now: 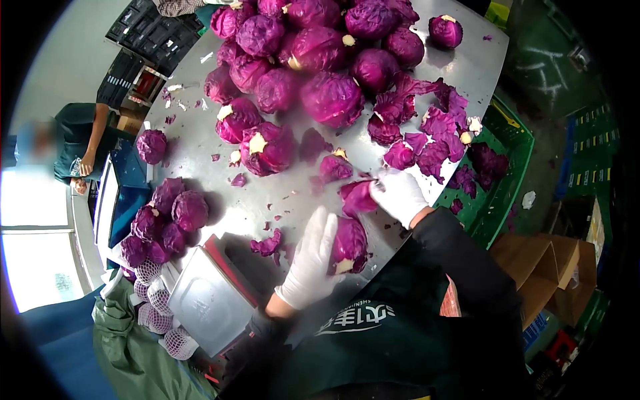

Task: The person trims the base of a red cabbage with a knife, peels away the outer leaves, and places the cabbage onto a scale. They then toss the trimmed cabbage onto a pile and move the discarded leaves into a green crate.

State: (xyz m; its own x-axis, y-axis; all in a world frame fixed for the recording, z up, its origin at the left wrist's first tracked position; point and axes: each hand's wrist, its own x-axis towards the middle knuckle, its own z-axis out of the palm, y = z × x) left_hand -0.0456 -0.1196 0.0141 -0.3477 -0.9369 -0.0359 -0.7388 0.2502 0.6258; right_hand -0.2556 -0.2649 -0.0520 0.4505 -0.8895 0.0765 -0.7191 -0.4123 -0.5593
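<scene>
Resting our nearly flat, gloved left hand [309, 261] against a red cabbage [351, 241] near the metal table [248, 208] edge, we pinch a purple leaf [358, 198] just beyond with our curled right hand [401, 196].

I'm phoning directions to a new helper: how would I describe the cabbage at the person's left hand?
Find the big metal table, then its edge nearest the dark apron. There, the white-gloved left hand lies against the cabbage. Its pale stem end faces the apron, and it sits apart from the large pile and the smaller cluster.
</scene>
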